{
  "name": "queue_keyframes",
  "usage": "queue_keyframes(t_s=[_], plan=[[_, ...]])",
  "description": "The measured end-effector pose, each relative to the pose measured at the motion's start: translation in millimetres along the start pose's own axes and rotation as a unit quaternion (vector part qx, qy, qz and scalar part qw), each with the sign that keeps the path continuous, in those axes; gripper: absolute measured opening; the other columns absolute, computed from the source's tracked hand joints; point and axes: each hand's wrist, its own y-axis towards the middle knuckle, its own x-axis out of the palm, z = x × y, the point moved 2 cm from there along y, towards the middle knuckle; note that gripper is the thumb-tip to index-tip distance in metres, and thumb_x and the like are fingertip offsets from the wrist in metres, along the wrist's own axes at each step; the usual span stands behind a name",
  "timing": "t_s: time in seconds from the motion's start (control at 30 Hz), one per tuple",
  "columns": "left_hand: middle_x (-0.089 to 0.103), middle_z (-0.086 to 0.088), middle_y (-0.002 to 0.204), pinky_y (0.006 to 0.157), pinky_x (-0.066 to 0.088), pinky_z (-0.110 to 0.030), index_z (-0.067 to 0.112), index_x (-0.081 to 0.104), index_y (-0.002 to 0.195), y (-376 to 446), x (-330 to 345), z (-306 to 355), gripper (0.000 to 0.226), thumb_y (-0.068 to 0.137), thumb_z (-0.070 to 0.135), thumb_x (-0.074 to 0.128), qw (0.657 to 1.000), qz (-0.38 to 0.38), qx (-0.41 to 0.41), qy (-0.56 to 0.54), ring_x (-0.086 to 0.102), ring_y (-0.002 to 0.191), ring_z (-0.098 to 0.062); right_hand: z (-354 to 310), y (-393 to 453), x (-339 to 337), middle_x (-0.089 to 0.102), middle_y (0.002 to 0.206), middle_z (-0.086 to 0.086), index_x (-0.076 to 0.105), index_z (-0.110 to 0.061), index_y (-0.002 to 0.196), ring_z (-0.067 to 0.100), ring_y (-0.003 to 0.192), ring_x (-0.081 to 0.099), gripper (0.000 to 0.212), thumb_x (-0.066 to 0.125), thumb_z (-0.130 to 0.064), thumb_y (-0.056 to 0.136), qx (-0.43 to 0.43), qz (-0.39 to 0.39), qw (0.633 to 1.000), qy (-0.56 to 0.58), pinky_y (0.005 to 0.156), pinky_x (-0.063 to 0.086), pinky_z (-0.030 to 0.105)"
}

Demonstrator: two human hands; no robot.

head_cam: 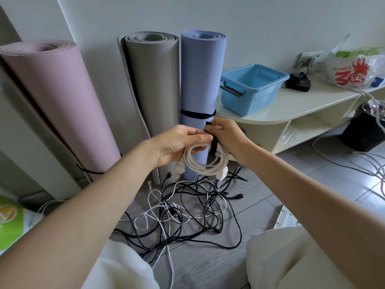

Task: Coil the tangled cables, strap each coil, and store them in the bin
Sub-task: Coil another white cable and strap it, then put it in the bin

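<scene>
While your left hand gripped the white coil and your right hand pinched the black strap around it, the bin on the table sat empty, tangled cables on the floor.

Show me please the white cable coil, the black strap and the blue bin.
white cable coil (196,163): head view, on the lower-left loops of the coil.
black strap (213,147): head view, on the band crossing the coil.
blue bin (248,101): head view, on its front wall.
</scene>
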Motion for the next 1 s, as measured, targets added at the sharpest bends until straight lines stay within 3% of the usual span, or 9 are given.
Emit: queue_keyframes(t_s=[0.07, 0.23, 0.33, 0.53, 0.67, 0.73, 0.83, 0.93, 1.0], plan=[[0.066, 0.006, 0.057, 0.049, 0.044, -0.010, 0.005, 0.064, 0.086, 2, -1, -1, 0.012, 0.088, 0.015, 0.059, 0.999, 0.027, -0.003, -0.024, 0.058, 0.049, 0.000, 0, 0, -4, 0.052, 0.061, 0.003, 0.055, -0.012, 0.068, 0.009, 0.045, 0.047, 0.025, 0.052, -0.010, 0.092, 0.027, 0.005, 0.999, 0.046, 0.046, 0.039, 0.017], [0.064, 0.003, 0.057, 0.048, 0.044, -0.011, 0.003, 0.065, 0.083, -3, 4, 1, 0.022, 0.090, 0.022, 0.056, 0.999, -0.002, -0.027, -0.043, 0.055, 0.046, -0.002, 1, -3, -7, 0.053, 0.058, 0.007, 0.053, -0.009, 0.066, 0.019, 0.048, 0.048, 0.027, 0.050, -0.008, 0.093, 0.048, -0.006, 0.997, 0.061, 0.045, 0.043, 0.022], [0.064, 0.002, 0.069, 0.053, 0.044, -0.010, 0.006, 0.063, 0.091, -2, 9, 1, 0.009, 0.086, 0.012, 0.061, 1.000, -0.017, -0.013, -0.016, 0.055, 0.056, -0.002, 2, -2, -8, 0.053, 0.056, 0.007, 0.054, -0.008, 0.065, 0.015, 0.042, 0.047, 0.029, 0.050, -0.007, 0.093, 0.053, 0.001, 0.997, 0.062, 0.040, 0.042, 0.018], [0.063, -0.001, 0.081, 0.060, 0.043, -0.013, 0.010, 0.062, 0.094, 1, 4, 3, 0.015, 0.081, 0.004, 0.067, 0.996, 0.006, 0.043, 0.072, 0.057, 0.067, -0.004, 6, 0, -7, 0.053, 0.059, 0.010, 0.056, -0.001, 0.075, 0.016, 0.045, 0.048, 0.023, 0.046, -0.007, 0.095, 0.087, -0.042, 0.989, 0.116, 0.045, 0.044, 0.023], [0.065, -0.001, 0.084, 0.064, 0.047, -0.015, 0.014, 0.062, 0.090, 0, 2, 9, 0.015, 0.080, 0.003, 0.067, 0.987, 0.035, 0.111, 0.109, 0.059, 0.075, -0.008, 8, 0, -7, 0.054, 0.047, 0.004, 0.057, 0.002, 0.085, 0.009, 0.037, 0.049, 0.020, 0.046, -0.011, 0.096, 0.184, -0.112, 0.942, 0.257, 0.041, 0.044, 0.019], [0.065, -0.003, 0.085, 0.065, 0.048, -0.016, 0.012, 0.062, 0.090, 0, 0, 11, 0.014, 0.081, 0.003, 0.066, 0.986, 0.061, 0.130, 0.089, 0.058, 0.079, -0.012, 8, 2, -11, 0.058, 0.053, 0.003, 0.058, 0.000, 0.087, 0.009, 0.042, 0.053, 0.033, 0.048, -0.029, 0.096, 0.211, -0.155, 0.910, 0.323, 0.045, 0.048, 0.019], [0.065, -0.005, 0.082, 0.069, 0.050, -0.022, 0.011, 0.061, 0.087, 2, -3, 8, 0.016, 0.078, 0.002, 0.070, 0.977, 0.090, 0.146, 0.128, 0.059, 0.077, -0.014, 7, -1, -15, 0.061, 0.065, 0.007, 0.062, 0.002, 0.086, 0.012, 0.050, 0.054, 0.052, 0.055, -0.050, 0.085, 0.206, -0.193, 0.921, 0.270, 0.056, 0.050, 0.021], [0.063, 0.000, 0.069, 0.055, 0.049, -0.013, 0.007, 0.064, 0.090, 3, -4, 5, 0.020, 0.074, 0.000, 0.074, 0.960, 0.120, 0.161, 0.197, 0.054, 0.052, 0.001, 2, -8, -11, 0.062, 0.081, 0.009, 0.060, -0.003, 0.103, 0.014, 0.061, 0.057, 0.047, 0.060, -0.043, 0.081, 0.182, -0.250, 0.923, 0.227, 0.062, 0.054, 0.024], [0.064, 0.003, 0.067, 0.053, 0.044, -0.012, 0.011, 0.066, 0.088, 4, -7, 5, 0.019, 0.074, 0.000, 0.074, 0.958, 0.129, 0.167, 0.194, 0.053, 0.053, 0.000, -1, -10, -11, 0.063, 0.089, 0.010, 0.060, -0.003, 0.108, 0.016, 0.072, 0.060, 0.050, 0.062, -0.040, 0.074, 0.155, -0.274, 0.921, 0.229, 0.073, 0.055, 0.028]])
